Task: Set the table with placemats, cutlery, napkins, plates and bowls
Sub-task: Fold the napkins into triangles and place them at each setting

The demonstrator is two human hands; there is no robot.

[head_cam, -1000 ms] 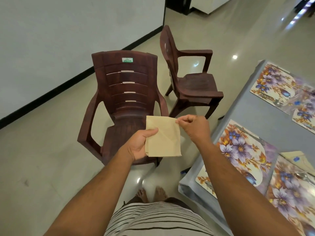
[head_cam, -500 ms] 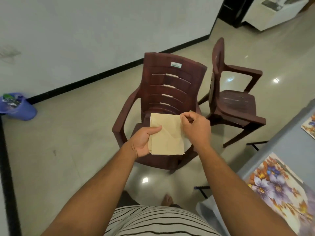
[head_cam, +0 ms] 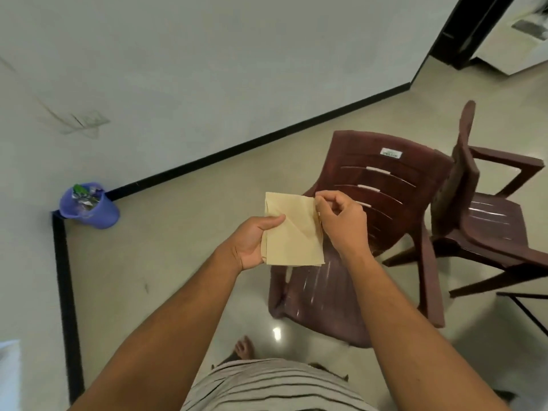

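Shirt: a striped shirt (head_cam: 272, 384) fills the bottom edge at 6 o'clock, with a bare foot (head_cam: 245, 347) on the floor just above it.
Left grip: the left hand (head_cam: 252, 243) holds the napkin's left edge, thumb laid across the front face and fingers hidden behind it; the grip is closed on the paper.
Right grip: the right hand (head_cam: 341, 222) pinches the napkin's upper right corner between thumb and curled forefinger, the other fingers folded in toward the palm.
Napkin: the tan folded napkin (head_cam: 292, 232) is held upright in the air between both hands, at the centre of view, with a diagonal crease across its face; it touches nothing but the hands.
Near chair: a dark brown plastic chair (head_cam: 382, 185) stands on the floor behind and below the napkin, toward 3 o'clock, its slatted back bearing a small white label.
Far chair: a second brown chair (head_cam: 492, 221) stands just beside the first at 3 o'clock, turned sideways.
Floor: a glossy beige floor (head_cam: 166, 256) with a black skirting line along the wall.
Bin: a purple bin (head_cam: 89, 209) with crumpled scraps inside sits in the wall corner at 9 o'clock, well apart from the hands.
Wall: a pale wall (head_cam: 207, 69) spans 10 to 1 o'clock.
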